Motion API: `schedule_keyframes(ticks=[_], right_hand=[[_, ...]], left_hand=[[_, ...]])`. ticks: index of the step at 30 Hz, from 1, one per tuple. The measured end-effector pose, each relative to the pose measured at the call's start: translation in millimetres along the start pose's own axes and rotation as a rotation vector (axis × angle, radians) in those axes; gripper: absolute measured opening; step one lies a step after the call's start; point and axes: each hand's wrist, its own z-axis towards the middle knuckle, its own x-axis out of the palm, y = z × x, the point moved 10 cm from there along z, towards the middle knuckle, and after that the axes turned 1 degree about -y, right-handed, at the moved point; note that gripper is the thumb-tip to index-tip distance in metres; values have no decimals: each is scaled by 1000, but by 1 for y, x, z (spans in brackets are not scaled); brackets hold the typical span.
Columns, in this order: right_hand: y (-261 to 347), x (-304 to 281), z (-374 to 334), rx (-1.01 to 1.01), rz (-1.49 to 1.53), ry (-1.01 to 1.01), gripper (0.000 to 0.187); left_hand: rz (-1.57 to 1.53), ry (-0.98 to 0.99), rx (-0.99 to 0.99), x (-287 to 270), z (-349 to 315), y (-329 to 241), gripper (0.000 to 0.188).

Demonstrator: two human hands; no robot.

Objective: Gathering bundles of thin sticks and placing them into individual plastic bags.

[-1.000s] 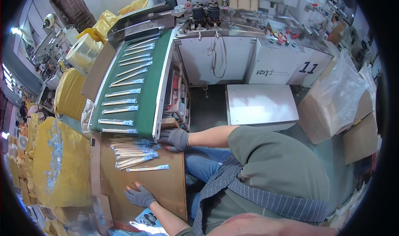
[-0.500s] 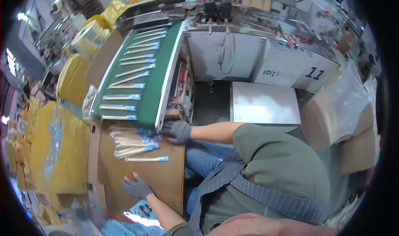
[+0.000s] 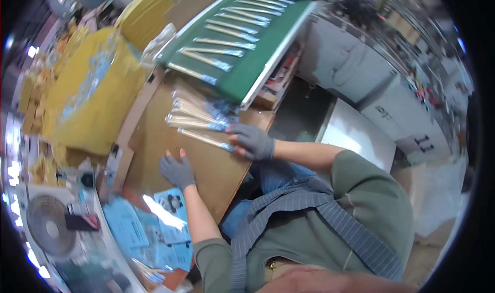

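My left hand (image 3: 178, 170), in a grey glove with bare fingertips, lies on the brown board (image 3: 149, 143) with its fingers spread and nothing in it. A loose heap of slim clear packets (image 3: 193, 118), pale wooden sticks with blue ends like wrapped chopsticks, sits at the board's far side. One single packet (image 3: 203, 138) lies on the near side of the heap. At the blue ends of these packets is my right hand (image 3: 251, 141), gloved the same way, fingers apart. Its fingertips are close to or touching the ends; blur hides which.
Beyond the board, a green conveyor belt (image 3: 242, 71) carries several more packets in a row. Blue printed bags (image 3: 172, 205) lie left of my left forearm, near a white fan-like machine (image 3: 49, 226). Yellow wrapped bundles (image 3: 98, 92) stand at the left, white cabinets (image 3: 337, 50) at the right.
The view has swung left, showing more of the blue bags. My right hand has gone from the belt's near corner to the packets' blue ends. My left hand stays on the board.
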Motion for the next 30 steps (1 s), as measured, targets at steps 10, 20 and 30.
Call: schedule_keyframes(ticks=[10,20,30], right_hand=[[-171,115,113,925,44,502,85],[-127,-37,195,684,-231,-144,29],[-211,-78,189,568,-767,262,22]], left_hand=[[-133,9,45,-8,4,-12,58],[-182,84,84,5,1,-11,63],[-250,135,27,-4,4,1,58]])
